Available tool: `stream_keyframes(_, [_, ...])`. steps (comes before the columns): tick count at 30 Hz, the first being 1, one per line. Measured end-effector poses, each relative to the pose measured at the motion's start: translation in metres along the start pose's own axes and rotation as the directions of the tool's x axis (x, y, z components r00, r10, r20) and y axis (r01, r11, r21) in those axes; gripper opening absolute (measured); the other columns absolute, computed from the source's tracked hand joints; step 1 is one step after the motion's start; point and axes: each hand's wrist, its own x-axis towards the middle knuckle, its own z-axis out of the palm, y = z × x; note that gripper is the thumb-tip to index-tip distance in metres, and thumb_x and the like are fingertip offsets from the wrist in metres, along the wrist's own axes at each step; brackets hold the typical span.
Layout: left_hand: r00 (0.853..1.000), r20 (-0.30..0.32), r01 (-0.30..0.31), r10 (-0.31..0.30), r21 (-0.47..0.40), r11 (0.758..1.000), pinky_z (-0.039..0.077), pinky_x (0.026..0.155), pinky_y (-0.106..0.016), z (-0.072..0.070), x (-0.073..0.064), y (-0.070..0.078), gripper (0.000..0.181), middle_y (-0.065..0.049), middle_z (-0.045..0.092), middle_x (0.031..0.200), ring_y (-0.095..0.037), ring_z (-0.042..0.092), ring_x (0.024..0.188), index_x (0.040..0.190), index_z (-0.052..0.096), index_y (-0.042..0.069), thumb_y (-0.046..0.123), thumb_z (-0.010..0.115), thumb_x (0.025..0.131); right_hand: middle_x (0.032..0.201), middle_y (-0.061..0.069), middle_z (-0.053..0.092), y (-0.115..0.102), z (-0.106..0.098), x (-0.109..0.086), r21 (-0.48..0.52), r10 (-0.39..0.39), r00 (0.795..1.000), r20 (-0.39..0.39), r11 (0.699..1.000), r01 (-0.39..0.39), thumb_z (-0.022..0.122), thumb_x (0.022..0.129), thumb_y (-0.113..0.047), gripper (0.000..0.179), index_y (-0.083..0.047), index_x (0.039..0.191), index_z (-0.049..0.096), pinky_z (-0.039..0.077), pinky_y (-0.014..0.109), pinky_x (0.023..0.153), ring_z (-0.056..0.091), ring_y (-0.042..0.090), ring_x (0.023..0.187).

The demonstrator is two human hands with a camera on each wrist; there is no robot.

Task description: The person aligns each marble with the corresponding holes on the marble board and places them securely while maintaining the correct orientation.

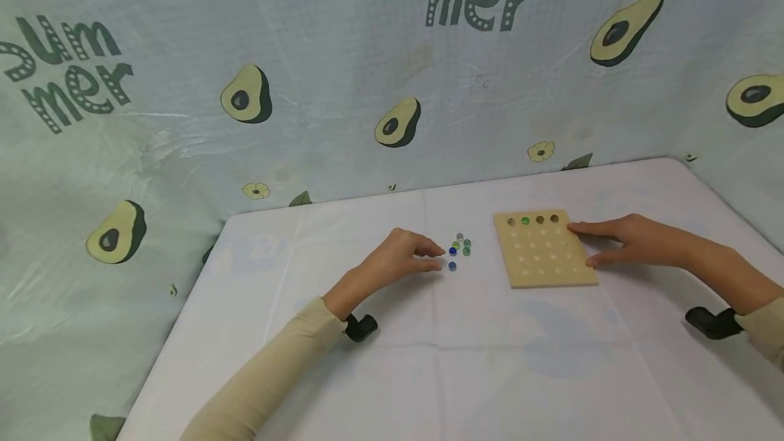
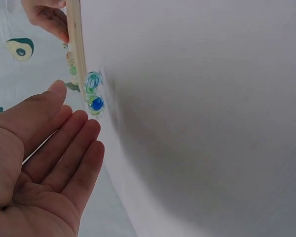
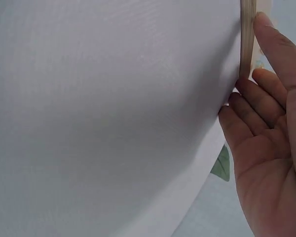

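Note:
A small group of glass marbles [image 1: 467, 251], green, clear and blue, lies on the white tabletop. My left hand [image 1: 404, 257] is beside them with fingers extended and nothing between fingers and thumb; its fingertips are right by a dark blue marble [image 1: 452, 251]. In the left wrist view the palm is bare and a blue marble [image 2: 95, 103] sits just beyond the fingertips. To the right lies a square wooden board [image 1: 517, 276] with rows of round hollows, marbles sitting in its far row. My right hand [image 1: 637, 242] touches the board's right edge with thumb and fingertips.
A white cloth covers the table [image 1: 429, 373]. Behind it hangs a pale curtain [image 1: 331, 39] printed with avocados and lettering, reaching down along the table's far edge. A dark wrist strap [image 1: 360, 327] shows under the left sleeve.

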Motion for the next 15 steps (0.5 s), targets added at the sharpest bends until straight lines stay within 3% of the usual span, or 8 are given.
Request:
stream_keyframes(6, [1.0, 0.011, -0.016, 0.016, 0.024, 1.0, 0.056, 0.092, -0.034, 0.004, 0.004, 0.0, 0.028, -0.004, 0.076, 0.113, -0.017, 0.071, 0.106, 0.116, 0.077, 0.005, 0.015, 0.079, 0.09, 0.147, 0.023, 0.052, 0.0, 0.0, 0.0, 0.025, -0.001, 1.0, -0.005, 1.0, 0.001, 0.076, 0.088, -0.049, 0.077, -0.01, 0.15, 0.052, 0.049, 0.059, 0.098, 0.054, 0.046, 0.129])
stream_keyframes(15, [0.997, 0.007, -0.08, 0.08, 0.088, 0.993, 0.055, 0.09, -0.024, 0.012, 0.013, -0.003, 0.026, -0.004, 0.077, 0.112, -0.014, 0.071, 0.106, 0.114, 0.078, 0.006, 0.016, 0.079, 0.09, 0.146, 0.024, 0.053, 0.001, -0.001, 0.002, 0.004, -0.021, 1.0, 0.006, 1.0, 0.021, 0.075, 0.089, -0.049, 0.077, -0.008, 0.149, 0.052, 0.05, 0.057, 0.097, 0.055, 0.046, 0.128])
